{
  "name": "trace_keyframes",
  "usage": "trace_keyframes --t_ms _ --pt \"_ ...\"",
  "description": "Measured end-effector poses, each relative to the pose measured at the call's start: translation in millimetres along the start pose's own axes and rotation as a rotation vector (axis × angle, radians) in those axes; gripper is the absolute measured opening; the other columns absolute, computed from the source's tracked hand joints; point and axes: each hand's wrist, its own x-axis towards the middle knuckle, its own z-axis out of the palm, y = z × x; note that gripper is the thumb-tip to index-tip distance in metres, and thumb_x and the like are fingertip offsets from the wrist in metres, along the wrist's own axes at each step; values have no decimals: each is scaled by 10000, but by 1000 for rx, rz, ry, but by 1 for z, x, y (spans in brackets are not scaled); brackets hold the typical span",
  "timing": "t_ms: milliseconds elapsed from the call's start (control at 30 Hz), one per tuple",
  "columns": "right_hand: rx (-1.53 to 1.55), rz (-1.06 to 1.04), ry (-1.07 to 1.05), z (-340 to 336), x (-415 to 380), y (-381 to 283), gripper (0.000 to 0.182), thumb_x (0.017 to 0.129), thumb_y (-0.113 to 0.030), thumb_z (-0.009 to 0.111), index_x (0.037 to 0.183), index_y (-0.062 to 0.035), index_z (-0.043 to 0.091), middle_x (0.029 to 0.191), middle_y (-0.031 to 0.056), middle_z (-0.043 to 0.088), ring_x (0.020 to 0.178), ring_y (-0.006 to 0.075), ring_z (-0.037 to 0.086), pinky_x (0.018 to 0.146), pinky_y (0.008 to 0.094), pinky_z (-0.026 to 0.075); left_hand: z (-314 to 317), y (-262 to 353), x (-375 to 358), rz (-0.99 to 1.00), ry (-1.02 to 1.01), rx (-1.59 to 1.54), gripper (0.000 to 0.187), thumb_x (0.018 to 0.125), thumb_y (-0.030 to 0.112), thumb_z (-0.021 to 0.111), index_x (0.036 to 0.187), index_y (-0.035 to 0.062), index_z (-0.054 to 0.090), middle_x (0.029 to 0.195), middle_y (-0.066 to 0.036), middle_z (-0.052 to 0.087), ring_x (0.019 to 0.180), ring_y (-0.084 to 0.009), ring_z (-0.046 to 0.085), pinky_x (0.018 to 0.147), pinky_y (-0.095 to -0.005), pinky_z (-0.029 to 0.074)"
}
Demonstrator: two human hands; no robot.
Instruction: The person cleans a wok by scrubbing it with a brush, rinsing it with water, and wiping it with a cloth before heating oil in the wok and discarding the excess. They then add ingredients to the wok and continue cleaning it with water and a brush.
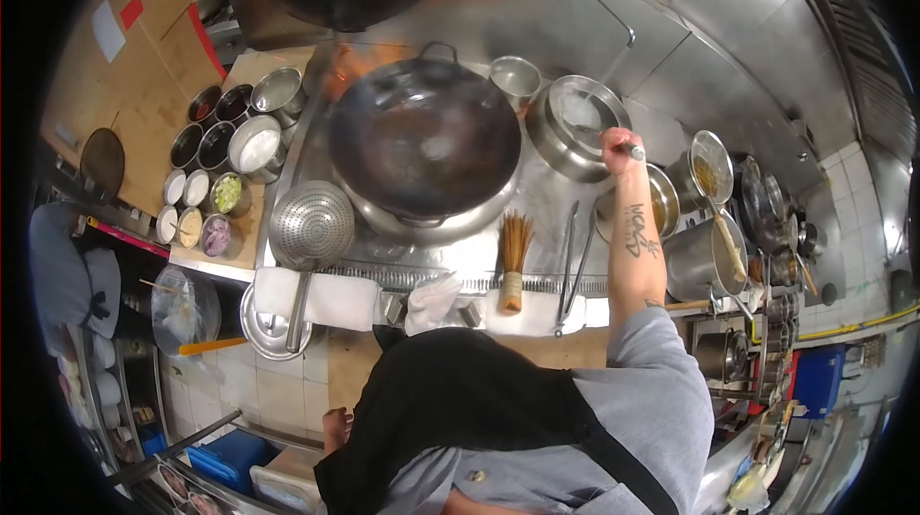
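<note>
My right hand [623,149] is closed round the handle of a ladle, whose end sticks out past my fist. The ladle's bowl [582,111] is over or in the round steel pot [551,153] at the back right of the range. Low beside the black apron, my left hand [335,426] hangs with loosely bent fingers, partly hidden; nothing shows in it. A large dark wok [422,137] sits on the burner in front of me, with a little shine on its inner surface.
Left of the wok lie a perforated strainer [311,223] and several seasoning containers [257,146]. A bamboo brush [515,256], tongs [572,261] and folded white towels [350,301] line the front edge. Flames [359,65] show behind the wok. Metal pots [704,256] stand at right.
</note>
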Motion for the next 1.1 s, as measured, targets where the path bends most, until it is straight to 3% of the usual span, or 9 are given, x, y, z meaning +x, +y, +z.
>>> trace_keyframes --t_ms 133,233,300,400,500,567,633,867,1100 --pt "-35 29 -28 35 -30 8 338 901 -9 364 1162 152 223 623 14 442 460 121 474 418 235 466 -7 26 41 119 -153 324 260 874 208 558 795 -16 665 736 -118 656 539 -216 598 504 -369 463" --pt "-25 39 -49 71 -72 37 382 915 -28 379 1202 159 210 657 21 455 497 119 483 431 239 466 1 101 69 730 -432 1009 376 882 336 556 724 23 690 728 -155 680 658 -289 653 620 -416 499" --pt "-25 98 -61 95 -103 59 302 917 -12 369 1138 159 254 651 14 457 495 111 487 448 232 463 22 254 -16 352 -439 660 375 897 353 555 760 32 691 781 -186 677 746 -359 652 702 -449 499" --pt "-23 147 -72 116 -147 93 295 934 -17 374 1137 163 259 673 17 467 507 108 481 452 235 451 57 367 -64 786 -350 587 309 881 315 628 809 20 684 701 -170 646 654 -348 616 616 -422 476" --pt "10 125 -113 111 -184 114 409 950 -46 420 1250 181 261 750 49 490 542 117 494 448 253 452 100 439 -75 1184 -303 553 217 869 192 621 988 11 643 980 -174 601 951 -353 583 819 -435 476" --pt "55 230 -175 113 -216 136 469 945 -58 440 1296 193 257 773 53 503 558 120 515 449 260 460 127 479 -74 1389 -221 523 218 870 180 614 1003 8 624 1025 -163 583 1011 -341 564 855 -438 470" --pt "53 284 -193 107 -241 153 494 940 -77 446 1313 196 272 782 52 513 565 121 532 449 269 470 153 502 -57 1535 -94 535 213 864 165 613 1001 1 616 1036 -158 586 1035 -336 561 872 -446 469" --pt "-250 334 -28 77 -292 208 463 922 -68 408 1367 54 375 724 17 447 475 89 478 382 274 455 188 500 -7 1265 28 872 149 869 92 534 978 11 596 1049 -150 592 1051 -307 565 922 -419 433" --pt "-1030 219 86 65 -293 246 415 864 -28 529 1268 8 443 629 32 438 394 92 421 324 254 374 183 489 -9 1414 107 714 159 833 35 511 972 15 585 1006 -140 561 1021 -312 546 935 -416 424"
